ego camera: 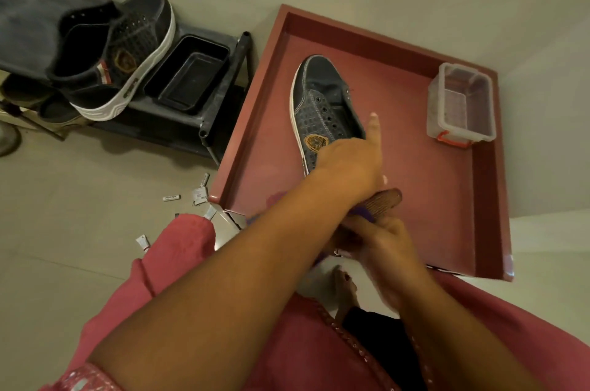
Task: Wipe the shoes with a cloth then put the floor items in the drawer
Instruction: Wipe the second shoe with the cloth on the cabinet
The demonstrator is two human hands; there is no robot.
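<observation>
From the head camera we look down into a red drawer (491,205) pulled open over a pale floor. A dark grey sneaker (322,103) with a white sole rim and a gold emblem on its side lies in the drawer's middle, toe pointing toward the far edge. Our left hand (349,156) reaches across and grasps the sneaker at its heel end, the index finger stretched out along the shoe's opening. Just nearer to us, close to the drawer's near edge, our right hand (383,240) is wrapped around a ribbed brown object (388,200) with a bit of purple cloth (364,215) showing beneath it; what that brown thing is, we cannot tell.

In the drawer's far right corner stands a clear plastic box (459,103) with a red latch. Left of the drawer, a black shoe rack (220,84) carries the matching second sneaker (118,52), tilted on its side on the top shelf, beside a black rectangular tray (188,74). On the floor by the drawer's near left corner lie several small white tubes and packets (199,194), scattered.
</observation>
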